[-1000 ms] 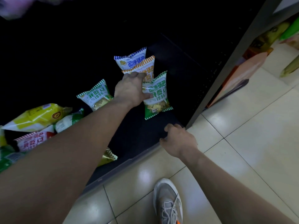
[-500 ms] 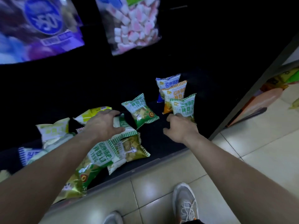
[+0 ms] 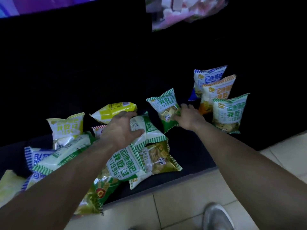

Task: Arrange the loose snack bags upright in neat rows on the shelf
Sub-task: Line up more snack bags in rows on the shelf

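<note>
While the right grip (image 3: 189,118) has its fingers curled round the lower edge of a tilted green bag (image 3: 164,107) just right of the frame's middle, the left grip (image 3: 123,128) lies spread over a flat green-and-white bag (image 3: 149,131) at centre. Its thumb is out on the wrapper and its fingertips reach a yellow bag (image 3: 113,110) just behind, so it's pretty much wide open, not closed on anything. The dark shelf (image 3: 191,156) runs under all of it. Over at the right there's a little upright row: blue bag (image 3: 209,77) at the back, orange bag (image 3: 219,90) in front of it, striped green bag (image 3: 229,112) nearest. Loose bags are heaped in a pile (image 3: 69,156) at lower left, overlapping, some hanging over the shelf's front edge. Tiled floor (image 3: 182,205) and a grey shoe (image 3: 216,216) sit along the bottom.
</note>
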### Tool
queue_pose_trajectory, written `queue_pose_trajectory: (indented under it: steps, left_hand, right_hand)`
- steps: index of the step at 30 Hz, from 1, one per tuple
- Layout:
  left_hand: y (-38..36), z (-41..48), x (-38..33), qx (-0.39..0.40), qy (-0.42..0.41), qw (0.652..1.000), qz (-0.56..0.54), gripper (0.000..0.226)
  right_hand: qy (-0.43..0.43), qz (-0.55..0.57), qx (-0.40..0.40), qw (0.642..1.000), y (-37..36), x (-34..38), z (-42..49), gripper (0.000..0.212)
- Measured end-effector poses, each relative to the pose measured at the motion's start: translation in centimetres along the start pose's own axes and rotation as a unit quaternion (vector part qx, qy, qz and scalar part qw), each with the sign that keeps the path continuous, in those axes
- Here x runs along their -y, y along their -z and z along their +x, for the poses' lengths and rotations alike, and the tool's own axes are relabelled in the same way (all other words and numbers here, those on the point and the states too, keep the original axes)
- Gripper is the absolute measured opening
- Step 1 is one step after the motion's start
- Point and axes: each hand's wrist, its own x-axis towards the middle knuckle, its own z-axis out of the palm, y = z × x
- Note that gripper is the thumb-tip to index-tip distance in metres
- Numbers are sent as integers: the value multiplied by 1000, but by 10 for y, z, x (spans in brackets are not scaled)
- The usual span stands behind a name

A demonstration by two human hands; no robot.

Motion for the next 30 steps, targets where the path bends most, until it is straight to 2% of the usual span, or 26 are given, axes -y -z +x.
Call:
queue_pose_trajectory:
  steps: [4,7,9,13,19,23,30]
  left_hand:
    - [-16,7,-3,-31,9,999,-37,76]
    - [-20,12,-4,-44,7,997,-58,74]
    - [-22,13,-7,-51,4,997,-65,72]
    - [-26,11,-13,-53,2,997,-62,71]
    - [-29,9,-17,-51,6,996,-74,71]
    - [-31,10,-16,-48,7,996,-78,71]
    - [-20,17,-19,-54,-6,995,-89,73]
  right_hand:
    - [-30,54,37,997,-20,-8,30,94]
    - [-47,1,-9,999,-32,-8,31,110]
    - [-61,5,-28,998,-36,-5,28,115]
    - [-47,111,-14,993,-38,-4,20,103]
    - [23,237,23,971,-47,-6,8,85]
    - [27,279,-4,960,-50,-8,3,64]
    - [69,193,-114,972,1,-25,-29,87]
